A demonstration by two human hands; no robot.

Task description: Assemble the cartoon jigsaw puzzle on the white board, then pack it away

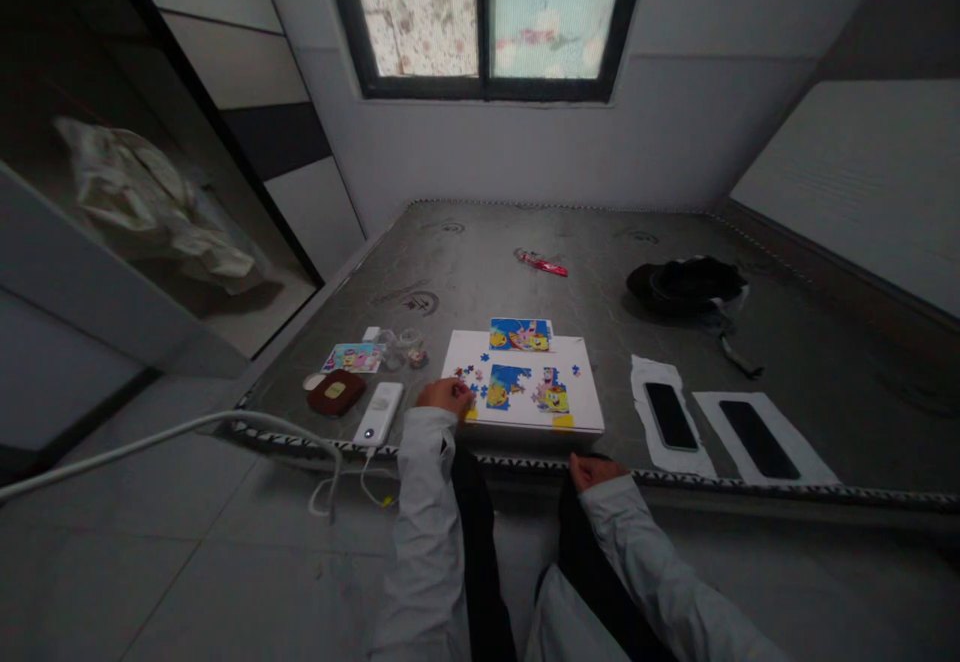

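My left hand (445, 397) rests at the left edge of a white box (587, 390), its fingers pinched together beside loose jigsaw pieces (475, 390); whatever is between them is too small to make out. Two joined puzzle sections lie flat on the box: a blue and yellow one (500, 387) on the left, and one with a yellow cartoon figure (553, 397) on the right. A small piece (576, 370) sits apart near the right side. Behind them is a picture card (520, 334) of the cartoon. My right hand (596, 472) lies loosely curled on my knee, below the box's front edge.
Left of the box are a white power bank (380, 414) with a cable, a brown pouch (336, 393) and another picture card (351, 357). Two phones (670, 416) on white cloths, a black cap (686, 285) and a red packet (547, 264) share the grey mattress (480, 272).
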